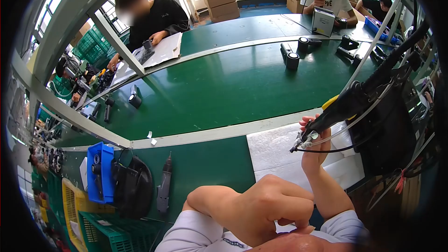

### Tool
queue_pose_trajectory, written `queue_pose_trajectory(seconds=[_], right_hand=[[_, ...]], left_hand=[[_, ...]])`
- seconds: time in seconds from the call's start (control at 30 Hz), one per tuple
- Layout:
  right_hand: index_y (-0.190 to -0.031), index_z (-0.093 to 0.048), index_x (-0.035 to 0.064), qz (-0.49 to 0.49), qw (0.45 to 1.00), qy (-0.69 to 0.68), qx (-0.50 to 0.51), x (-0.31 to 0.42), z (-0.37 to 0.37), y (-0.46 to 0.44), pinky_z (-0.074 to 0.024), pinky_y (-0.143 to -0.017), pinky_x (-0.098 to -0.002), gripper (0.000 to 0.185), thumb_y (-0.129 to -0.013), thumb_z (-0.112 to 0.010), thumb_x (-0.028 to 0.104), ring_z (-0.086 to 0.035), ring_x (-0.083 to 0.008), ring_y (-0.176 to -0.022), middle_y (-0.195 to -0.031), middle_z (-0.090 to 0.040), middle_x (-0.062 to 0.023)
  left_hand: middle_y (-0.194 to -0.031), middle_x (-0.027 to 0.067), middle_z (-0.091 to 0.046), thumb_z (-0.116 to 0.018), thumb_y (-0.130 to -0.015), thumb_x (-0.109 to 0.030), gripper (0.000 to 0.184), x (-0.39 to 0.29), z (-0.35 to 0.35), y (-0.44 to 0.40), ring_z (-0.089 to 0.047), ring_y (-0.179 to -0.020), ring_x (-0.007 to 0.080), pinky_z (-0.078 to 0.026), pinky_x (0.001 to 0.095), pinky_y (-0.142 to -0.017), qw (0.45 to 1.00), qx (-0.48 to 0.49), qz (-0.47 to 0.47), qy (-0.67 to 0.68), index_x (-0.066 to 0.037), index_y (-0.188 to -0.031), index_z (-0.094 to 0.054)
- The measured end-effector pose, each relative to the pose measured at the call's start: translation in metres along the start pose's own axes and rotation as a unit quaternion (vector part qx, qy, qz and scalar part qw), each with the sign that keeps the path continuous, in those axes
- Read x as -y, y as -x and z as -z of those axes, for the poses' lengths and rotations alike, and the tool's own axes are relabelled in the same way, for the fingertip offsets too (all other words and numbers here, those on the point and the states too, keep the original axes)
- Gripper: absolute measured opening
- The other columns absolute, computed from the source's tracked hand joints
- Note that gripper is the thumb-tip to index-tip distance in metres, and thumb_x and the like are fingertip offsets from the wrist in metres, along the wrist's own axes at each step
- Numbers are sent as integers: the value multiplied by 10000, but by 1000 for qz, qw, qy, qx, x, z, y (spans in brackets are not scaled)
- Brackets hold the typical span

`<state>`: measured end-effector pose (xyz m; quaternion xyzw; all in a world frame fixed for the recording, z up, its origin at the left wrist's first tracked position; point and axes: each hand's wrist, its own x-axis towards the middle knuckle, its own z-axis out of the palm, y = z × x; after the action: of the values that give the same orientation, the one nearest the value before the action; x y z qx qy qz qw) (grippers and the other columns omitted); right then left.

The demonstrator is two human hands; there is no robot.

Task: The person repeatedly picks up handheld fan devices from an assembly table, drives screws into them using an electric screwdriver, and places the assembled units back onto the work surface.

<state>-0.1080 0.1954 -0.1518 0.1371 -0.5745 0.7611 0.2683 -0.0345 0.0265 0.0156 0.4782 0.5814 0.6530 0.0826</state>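
My left hand (275,203) is raised close to the camera with its fingers curled in, touching or almost touching skin at the bottom edge. Nothing shows in it. On the right, my right hand (319,142) is partly hidden behind the lower end of a black tool (329,112) with thin tubes and metal fittings. Its fingertips show past the tool's left side, so it seems to grip the tool. Beneath lies a white foam sheet (275,154). A grey electric screwdriver (164,186) rests on the green bench (210,158), left of my left arm.
A blue bin (100,172) holding a black handheld device stands beside a black bag-like item (135,182). Green and yellow crates (74,205) sit at lower left. Past a pale rail, a green conveyor (200,93) carries several black devices (291,58). Other people work across it.
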Motion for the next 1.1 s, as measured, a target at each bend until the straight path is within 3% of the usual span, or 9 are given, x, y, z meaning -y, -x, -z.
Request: queue_pose_trajectory(seconds=[0.37, 0.47, 0.53, 0.67, 0.8, 0.9, 0.93, 1.0, 1.1], right_hand=[[-1303, -437, -20, 2, 1000, 18, 5, 0, 1, 0, -477, -882, -307, 439, -979, -465, 275, -604, -197, -1016, -1177, -595, -170], [-1241, -455, -60, 19, 1000, -17, 10, 5, -2, -1, -453, -930, -322, 341, -1000, -435, 180, -590, -189, -1044, -1177, -590, -187], [-1291, -412, -62, 15, 999, -17, 37, 0, 6, 1, -434, -962, -336, 366, -1008, -438, 168, -570, -191, -1074, -1199, -579, -184], [-1252, -469, -52, 70, 997, 29, 13, -20, 12, 4, -467, -831, -309, 350, -971, -470, 157, -603, -191, -912, -1063, -618, -152], [-1269, -491, -59, 79, 997, 26, 5, 5, 8, -4, -479, -698, -279, 379, -898, -477, 20, -597, -173, -768, -973, -622, -138], [-1265, -487, -60, 126, 989, 72, 19, 9, 12, -7, -487, -683, -289, 368, -911, -495, 41, -599, -192, -755, -987, -605, -154], [-1265, -487, -54, 142, 986, 85, 6, 13, 11, -9, -484, -668, -288, 367, -914, -504, 52, -594, -198, -741, -982, -598, -157], [-1270, -489, -44, 147, 986, 80, 24, 8, 13, -11, -483, -654, -291, 374, -914, -512, 67, -585, -203, -720, -961, -594, -149], [-1274, -492, -38, 132, 988, 77, 31, 10, 14, -10, -488, -657, -295, 377, -916, -519, 80, -591, -210, -725, -958, -595, -147]], left_hand=[[-560, 40, -425, -730, -719, 40, 178, 0, 0, -5, -429, -452, 154, -295, 273, -405, 999, -48, -24, -7, -9, -681, -562], [-546, 36, -447, -727, -692, 30, 192, -3, 6, -5, -408, -453, 135, -281, 274, -417, 984, -177, 9, 0, -14, -657, -544], [-553, 18, -420, -610, -801, -105, 267, 8, 3, -19, -361, -471, 118, -266, 271, -451, 938, -346, -25, 18, -72, -618, -418], [-617, 14, -411, -504, -877, -112, 202, 81, 58, -42, -418, -543, 129, -303, 266, -480, 905, -408, -101, 68, -90, -687, -438], [-724, -4, -534, -613, -866, -176, 80, 226, 118, -78, -513, -673, 63, -411, 224, -555, 845, -527, 79, 36, -100, -887, -600], [-990, 96, -632, -725, -805, -355, 516, 315, 151, -81, -612, -963, 202, -476, 321, -862, 843, -436, 220, -227, 1, -1152, -586], [-1059, 133, -621, -743, -778, -383, 609, 312, 139, -90, -603, -1017, 247, -470, 341, -892, 854, -413, 189, -251, 7, -1211, -564], [-1237, 221, -566, -773, -716, -475, 806, 339, 144, -103, -542, -1172, 337, -424, 408, -993, 752, -422, 304, -405, 8, -1310, -521], [-1316, 192, -537, -754, -637, -663, 935, 380, 174, -119, -474, -1263, 329, -355, 428, -1069, 671, -376, 373, -519, -39, -1302, -546]])
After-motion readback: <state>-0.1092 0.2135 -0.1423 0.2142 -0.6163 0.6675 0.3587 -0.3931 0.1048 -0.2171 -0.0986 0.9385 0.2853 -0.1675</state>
